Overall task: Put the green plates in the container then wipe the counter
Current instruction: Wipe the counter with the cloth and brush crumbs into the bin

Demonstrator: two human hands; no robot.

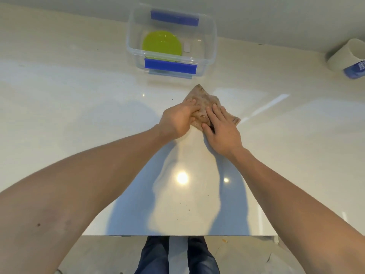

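1. Counter [79, 99]: pale, glossy surface filling most of the head view; ceiling lights reflect in it near the front edge, with a few dark specks scattered on the near part
2. Container [209, 56]: clear plastic box, lid off, standing at the far centre of the counter; one blue clip [170, 65] on its near wall, a second blue clip [174, 17] on its far wall
3. Green plates [162, 44]: lime-coloured, round, lying flat inside the container toward its left half; a second rim shows just below the top one; exact count cannot be told
4. Cloth [205, 103]: brownish, crumpled, roughly triangular, lying on the counter just near of the container, apart from it; one corner points far, toward the box
5. Left hand [177, 120]: on the left edge of the cloth, fingers curled and bunching the fabric
6. Right hand [222, 129]: laid palm-down on the right part of the cloth, fingers straight and slightly spread, pressing it to the counter
7. White cup [344, 56]: lying on its side at the far right
8. Blue-capped item [354, 71]: just near of the cup, partly cut off by the frame edge; kind cannot be told
9. Person's legs [177, 256]: in dark blue trousers, below the counter's near edge
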